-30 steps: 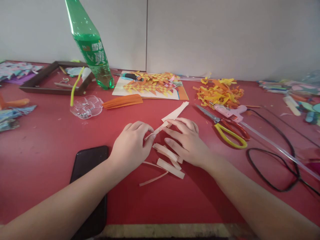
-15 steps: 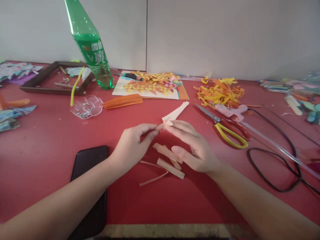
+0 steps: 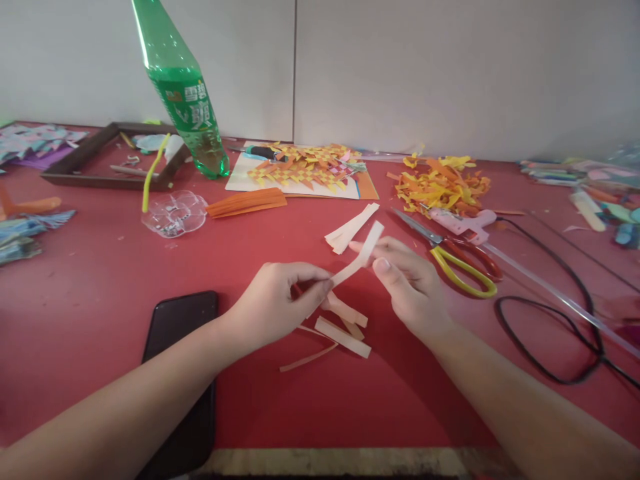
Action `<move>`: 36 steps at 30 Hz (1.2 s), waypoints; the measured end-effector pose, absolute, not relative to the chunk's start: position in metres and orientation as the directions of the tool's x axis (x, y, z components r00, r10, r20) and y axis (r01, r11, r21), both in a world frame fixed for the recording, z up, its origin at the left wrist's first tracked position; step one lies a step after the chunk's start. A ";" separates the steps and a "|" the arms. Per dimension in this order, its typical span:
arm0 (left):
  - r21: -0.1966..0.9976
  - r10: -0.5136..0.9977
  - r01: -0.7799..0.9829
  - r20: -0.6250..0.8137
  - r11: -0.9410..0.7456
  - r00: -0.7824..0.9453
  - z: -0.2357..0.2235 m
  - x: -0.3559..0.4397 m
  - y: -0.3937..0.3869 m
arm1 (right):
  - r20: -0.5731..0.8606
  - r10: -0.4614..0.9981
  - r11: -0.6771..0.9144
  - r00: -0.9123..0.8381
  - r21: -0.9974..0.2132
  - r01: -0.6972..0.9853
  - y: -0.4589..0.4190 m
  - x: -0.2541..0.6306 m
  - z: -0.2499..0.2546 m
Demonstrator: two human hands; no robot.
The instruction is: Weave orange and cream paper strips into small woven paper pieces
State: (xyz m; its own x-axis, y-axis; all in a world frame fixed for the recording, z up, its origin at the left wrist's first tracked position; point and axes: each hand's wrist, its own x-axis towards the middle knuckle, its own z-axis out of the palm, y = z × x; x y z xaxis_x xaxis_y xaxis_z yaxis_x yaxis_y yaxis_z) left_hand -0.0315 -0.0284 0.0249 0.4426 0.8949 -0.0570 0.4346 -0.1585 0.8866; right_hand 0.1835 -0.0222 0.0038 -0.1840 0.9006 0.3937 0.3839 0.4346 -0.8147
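Observation:
Both my hands hold one pale peach paper strip a little above the red table. My left hand pinches its lower end between thumb and fingers. My right hand pinches the upper part, and the strip's tip sticks up past my fingers. Under my hands lie several more peach strips, two of them thin curled offcuts. A further small stack of peach strips lies just beyond my hands.
Yellow-and-red scissors and a pink glue gun with black cord lie to the right. A black phone is at the front left. Behind stand a green bottle, woven orange-yellow paperwork, paper scraps, orange strips, a wooden frame.
My hands have picked one strip off the table and raised it. The right hand has slid up and to the right along the strip, which is now drawn out straight between both hands.

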 end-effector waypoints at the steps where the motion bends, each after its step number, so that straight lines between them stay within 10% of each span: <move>1: 0.888 0.889 0.433 -0.065 -0.155 0.452 0.025 -0.031 -0.029 | 0.406 0.897 0.442 -0.175 -0.813 0.380 -0.023 0.184 0.003; 14: 0.915 0.880 0.381 -0.066 -0.136 0.471 0.027 -0.031 -0.028 | 0.424 0.786 0.565 -0.450 -0.789 0.241 -0.039 0.174 0.010; 28: 0.964 0.875 0.262 -0.086 -0.048 0.477 0.024 -0.029 -0.028 | 0.132 0.919 0.149 -0.371 -0.989 0.018 -0.034 0.168 -0.002; 36: 0.998 0.959 0.055 0.004 -0.020 0.284 0.020 -0.032 -0.027 | 0.173 0.978 0.184 -0.120 -0.979 0.085 -0.031 0.167 0.001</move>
